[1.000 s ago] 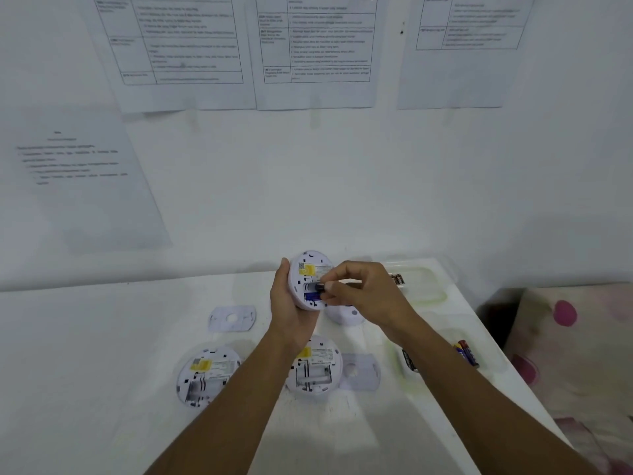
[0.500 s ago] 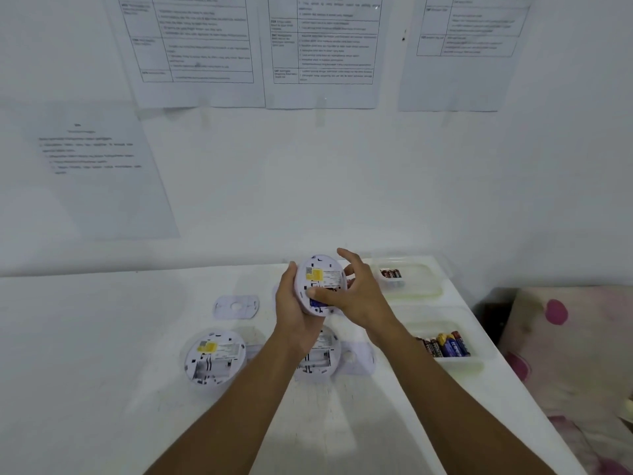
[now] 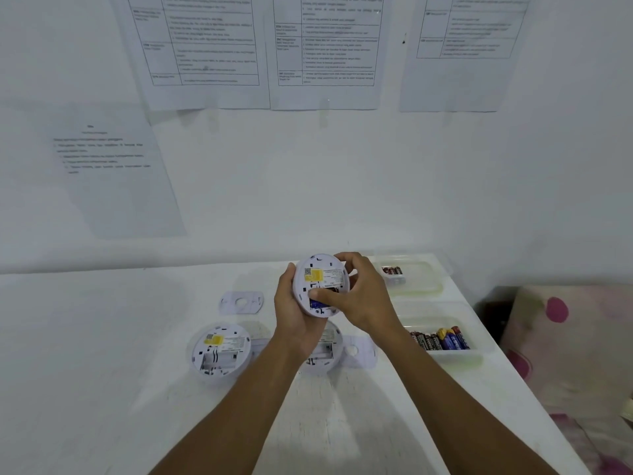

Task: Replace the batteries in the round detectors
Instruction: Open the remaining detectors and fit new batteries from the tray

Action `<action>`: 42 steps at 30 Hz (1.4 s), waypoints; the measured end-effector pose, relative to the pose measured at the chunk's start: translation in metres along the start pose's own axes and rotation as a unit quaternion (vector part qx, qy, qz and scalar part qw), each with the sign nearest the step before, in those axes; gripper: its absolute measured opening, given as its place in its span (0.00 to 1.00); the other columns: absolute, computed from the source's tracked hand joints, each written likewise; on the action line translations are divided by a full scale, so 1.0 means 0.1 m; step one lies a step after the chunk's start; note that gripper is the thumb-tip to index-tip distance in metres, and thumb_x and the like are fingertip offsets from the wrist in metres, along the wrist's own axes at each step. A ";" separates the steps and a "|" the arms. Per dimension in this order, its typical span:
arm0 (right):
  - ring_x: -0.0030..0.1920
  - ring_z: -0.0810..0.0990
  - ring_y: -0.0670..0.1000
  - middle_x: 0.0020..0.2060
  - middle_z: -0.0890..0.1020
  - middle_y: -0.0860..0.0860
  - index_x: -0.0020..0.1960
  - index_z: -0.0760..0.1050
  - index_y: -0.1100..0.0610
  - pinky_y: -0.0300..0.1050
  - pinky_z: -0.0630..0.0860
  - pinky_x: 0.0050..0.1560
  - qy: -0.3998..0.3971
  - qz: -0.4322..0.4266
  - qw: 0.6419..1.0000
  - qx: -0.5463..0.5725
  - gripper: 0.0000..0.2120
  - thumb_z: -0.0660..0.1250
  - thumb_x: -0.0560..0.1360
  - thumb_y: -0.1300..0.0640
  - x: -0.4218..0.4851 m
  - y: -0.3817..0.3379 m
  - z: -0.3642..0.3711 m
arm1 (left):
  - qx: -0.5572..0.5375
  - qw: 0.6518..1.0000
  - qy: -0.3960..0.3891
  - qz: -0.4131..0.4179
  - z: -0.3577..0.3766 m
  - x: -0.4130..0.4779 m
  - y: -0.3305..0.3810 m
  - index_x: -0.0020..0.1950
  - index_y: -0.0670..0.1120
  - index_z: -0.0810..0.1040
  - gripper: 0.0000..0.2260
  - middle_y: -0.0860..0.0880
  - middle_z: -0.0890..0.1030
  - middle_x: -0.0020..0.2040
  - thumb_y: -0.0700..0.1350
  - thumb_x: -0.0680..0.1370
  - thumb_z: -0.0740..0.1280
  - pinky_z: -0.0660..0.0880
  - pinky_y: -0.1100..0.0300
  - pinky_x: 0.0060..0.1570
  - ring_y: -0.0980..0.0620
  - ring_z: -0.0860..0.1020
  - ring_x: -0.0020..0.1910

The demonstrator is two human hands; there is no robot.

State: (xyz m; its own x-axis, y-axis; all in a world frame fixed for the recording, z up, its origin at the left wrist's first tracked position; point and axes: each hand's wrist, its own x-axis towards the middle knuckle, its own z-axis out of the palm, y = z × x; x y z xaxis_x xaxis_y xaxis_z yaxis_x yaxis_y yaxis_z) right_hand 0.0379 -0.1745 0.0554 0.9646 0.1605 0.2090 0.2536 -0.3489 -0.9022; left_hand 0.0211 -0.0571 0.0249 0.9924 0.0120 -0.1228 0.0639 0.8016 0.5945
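Observation:
I hold a round white detector (image 3: 323, 274) above the table, its back with a yellow label facing me. My left hand (image 3: 291, 317) cups it from the left and below. My right hand (image 3: 359, 296) wraps its right side, and the thumb presses on a blue battery (image 3: 317, 304) in the compartment. A second detector (image 3: 221, 353) lies open on the table at the left with an empty battery bay. A third detector (image 3: 325, 353) lies partly hidden under my left wrist.
A clear tray (image 3: 445, 315) at the right holds several batteries (image 3: 440, 340). A farther tray (image 3: 421, 279) holds a few dark batteries (image 3: 392, 270). Two flat mounting plates (image 3: 241, 302) (image 3: 359, 351) lie on the white table (image 3: 102, 354). Printed sheets hang on the wall.
My right hand went from pinching the battery at the compartment to wrapping the detector with the thumb pressing the battery down. The view shifted, showing the battery tray at the right.

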 end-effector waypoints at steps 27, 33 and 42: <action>0.53 0.80 0.51 0.54 0.81 0.52 0.60 0.77 0.54 0.47 0.78 0.54 -0.269 -0.095 0.917 -0.279 0.17 0.74 0.72 0.55 0.74 0.08 1.48 | -0.054 0.987 0.100 0.118 -1.42 -0.26 1.57 0.54 0.45 0.86 0.22 0.40 0.82 0.59 0.58 0.76 0.61 0.65 0.43 0.71 0.39 0.75 0.63; 0.47 0.82 0.57 0.54 0.81 0.55 0.62 0.75 0.51 0.48 0.79 0.46 -0.287 -0.073 0.889 -0.349 0.22 0.76 0.69 0.54 0.88 0.13 1.84 | -0.048 0.987 0.117 0.100 -1.62 -0.25 1.73 0.64 0.43 0.77 0.23 0.40 0.79 0.62 0.58 0.80 0.57 0.64 0.43 0.72 0.38 0.74 0.66; 0.46 0.81 0.53 0.49 0.82 0.51 0.60 0.74 0.50 0.49 0.80 0.50 -0.249 -0.073 0.882 -0.394 0.26 0.74 0.64 0.46 0.91 0.13 1.93 | -0.035 0.990 0.120 0.072 -1.73 -0.21 1.77 0.64 0.43 0.77 0.24 0.39 0.77 0.64 0.59 0.80 0.57 0.64 0.44 0.72 0.38 0.72 0.68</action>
State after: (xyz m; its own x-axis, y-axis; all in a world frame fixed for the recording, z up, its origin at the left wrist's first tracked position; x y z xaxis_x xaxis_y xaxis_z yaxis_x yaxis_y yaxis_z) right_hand 0.1148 0.0133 -0.0104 0.8160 0.5741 -0.0671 0.5332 -0.7924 -0.2964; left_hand -0.0065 0.1878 -0.0043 0.9363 0.2643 -0.2314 -0.0923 0.8207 0.5638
